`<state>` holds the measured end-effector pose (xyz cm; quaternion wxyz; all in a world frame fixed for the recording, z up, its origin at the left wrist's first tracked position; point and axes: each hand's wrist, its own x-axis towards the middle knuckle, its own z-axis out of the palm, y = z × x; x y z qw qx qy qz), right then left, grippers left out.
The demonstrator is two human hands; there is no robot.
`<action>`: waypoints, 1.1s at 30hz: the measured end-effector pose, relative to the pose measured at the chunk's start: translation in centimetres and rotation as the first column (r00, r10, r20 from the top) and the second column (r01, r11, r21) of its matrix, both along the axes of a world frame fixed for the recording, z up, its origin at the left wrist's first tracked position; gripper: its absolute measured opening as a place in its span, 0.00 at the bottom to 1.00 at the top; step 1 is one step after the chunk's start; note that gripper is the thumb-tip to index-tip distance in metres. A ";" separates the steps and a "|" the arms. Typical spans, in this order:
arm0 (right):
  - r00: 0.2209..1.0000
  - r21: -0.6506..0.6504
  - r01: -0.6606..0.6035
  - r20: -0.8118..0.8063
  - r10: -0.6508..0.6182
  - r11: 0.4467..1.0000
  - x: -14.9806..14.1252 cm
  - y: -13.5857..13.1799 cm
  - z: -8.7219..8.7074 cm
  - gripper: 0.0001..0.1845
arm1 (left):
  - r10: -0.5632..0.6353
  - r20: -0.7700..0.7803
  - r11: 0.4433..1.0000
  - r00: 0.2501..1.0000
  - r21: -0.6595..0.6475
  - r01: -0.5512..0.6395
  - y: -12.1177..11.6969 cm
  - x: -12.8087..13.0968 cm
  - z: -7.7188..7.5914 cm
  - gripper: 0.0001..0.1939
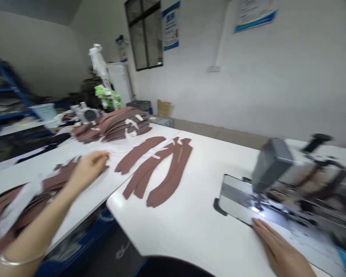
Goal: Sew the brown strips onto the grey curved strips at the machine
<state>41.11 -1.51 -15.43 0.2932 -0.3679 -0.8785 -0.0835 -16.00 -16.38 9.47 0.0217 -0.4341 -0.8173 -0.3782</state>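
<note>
My left hand [90, 166] reaches over the left table, its fingers drawn together in a pinch beside brown fabric pieces [60, 177]. Blur hides what those fingers hold, if anything. On the machine's lit bed, near the needle, my right hand [281, 246] lies flat with fingers stretched out, holding nothing. The sewing machine [272, 165] stands at the right. Several curved brown fabric strips [170, 181] are spread on the white table between my hands. Some carry white slips at their upper ends.
A tall stack of brown fabric pieces [123, 125] with white ties sits at the back of the left table [83, 219]. The white sewing table [202, 227] has an edge beside a gap. Blue shelving [8, 92] stands far left; a wall runs behind.
</note>
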 end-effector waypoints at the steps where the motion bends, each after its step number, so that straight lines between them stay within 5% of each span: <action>1: 0.999 0.022 0.030 0.044 -0.031 0.999 0.3 -0.1 0.2 0.21 | -0.204 0.007 0.974 0.979 -0.095 0.204 3.0 2.5 -2.7 0.15; 4: 0.988 0.037 0.078 0.129 -0.082 0.996 -0.2 -0.3 0.7 0.23 | -0.503 -0.017 0.833 0.864 -0.275 0.479 9.9 10.3 -9.7 0.19; 6: 0.985 0.033 0.093 0.145 -0.096 0.995 -0.8 -0.5 1.1 0.24 | -0.581 -0.119 0.725 0.805 -0.526 0.445 12.5 14.4 -12.7 0.22; 9: 0.984 0.004 0.109 0.142 -0.108 0.994 -1.1 -0.9 1.3 0.26 | -0.616 -0.207 0.669 0.760 -0.648 0.365 14.5 17.5 -14.7 0.20; 17: 0.987 0.023 0.106 0.118 -0.108 0.994 -1.5 -0.9 1.8 0.28 | -0.624 -0.192 0.606 0.757 -0.730 0.315 16.7 16.5 -14.8 0.22; 20: 0.986 0.044 0.103 0.125 -0.107 0.994 -1.6 -0.9 2.0 0.28 | -0.606 -0.181 0.617 0.775 -0.722 0.314 17.2 15.7 -14.5 0.28; 26: 0.973 0.079 0.106 0.196 -0.119 0.991 -1.9 -1.0 2.7 0.27 | -0.564 -0.142 0.674 0.813 -0.648 0.355 18.6 13.5 -12.5 0.22; 33: 0.968 0.100 0.110 0.214 -0.130 0.989 -1.8 -1.1 2.9 0.26 | -0.553 -0.044 0.643 0.832 -0.657 0.393 19.8 11.5 -12.2 0.23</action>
